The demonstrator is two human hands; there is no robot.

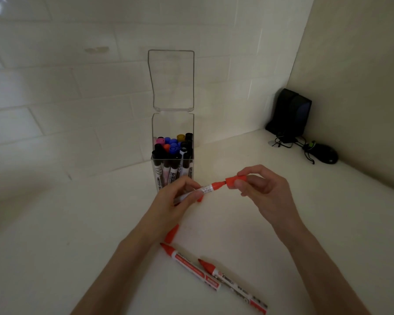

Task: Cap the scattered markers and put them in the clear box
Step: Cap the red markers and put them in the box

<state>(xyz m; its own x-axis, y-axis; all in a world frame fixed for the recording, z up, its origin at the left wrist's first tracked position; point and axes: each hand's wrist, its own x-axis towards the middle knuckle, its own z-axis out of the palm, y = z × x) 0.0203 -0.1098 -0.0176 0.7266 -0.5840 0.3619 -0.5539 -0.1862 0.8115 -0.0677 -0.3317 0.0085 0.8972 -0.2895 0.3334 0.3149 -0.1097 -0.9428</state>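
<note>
In hand: red-tipped marker with white barrel (206, 189), held roughly level between the two hands, above the bench (77, 223). Left hand (175, 202) grips the barrel, fingers (187, 184) curled round it. Right hand (265, 194) pinches a red plastic cap (236, 180), fingers (248, 171) and thumb closed on it, open end facing the nib. Cap and nib are just apart and roughly in line; not yet seated. Just beyond the left fingers stands the clear square plastic box (173, 123), hinged clear lid (171, 80) upright and open, packed with capped markers (173, 144) in black, blue, pink and orange. Behind the left fingers, towards the person, a loose red cap (171, 234) lies against the forearm, partly hidden. Further back lie a first uncapped red marker (189, 264) and a second uncapped red marker (233, 284), side by side, nibs bare. A small red bit (199, 199) shows under the left fingers; cannot tell what it is. Judgement: most of the job is done. Left: seat this cap, box the marker, then cap and box the two on the bench. Only one spare cap is plainly visible.
</note>
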